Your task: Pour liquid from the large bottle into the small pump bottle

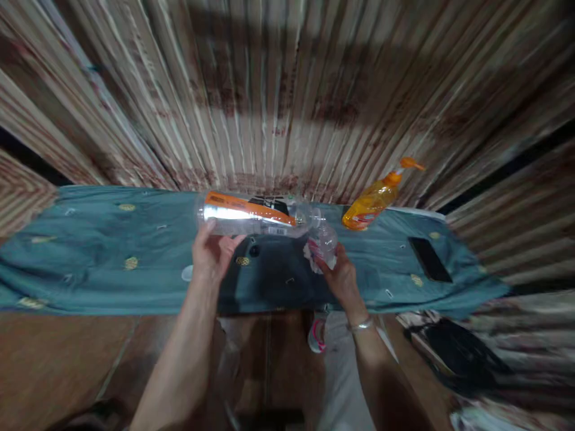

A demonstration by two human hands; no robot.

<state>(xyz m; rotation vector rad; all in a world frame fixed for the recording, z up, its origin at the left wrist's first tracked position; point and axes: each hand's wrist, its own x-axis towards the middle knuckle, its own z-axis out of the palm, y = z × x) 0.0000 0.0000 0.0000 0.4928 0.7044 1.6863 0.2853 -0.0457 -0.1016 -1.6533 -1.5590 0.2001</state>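
Observation:
A large clear bottle (251,214) with an orange and black label lies sideways above the blue cloth, its neck pointing right. My left hand (213,254) supports its base end from below, thumb against its side. At the neck is a small clear plastic container (324,240). My right hand (338,269) is closed round that container, together with a crumpled whitish piece (313,256). Whether the bottle's mouth touches or enters the container is too blurred to tell.
An orange pump bottle (371,205) stands at the back right of the cloth-covered table (153,281). A black phone (430,259) lies farther right. Behind rises a striped curtain (278,120). A dark bag (458,350) is at the lower right.

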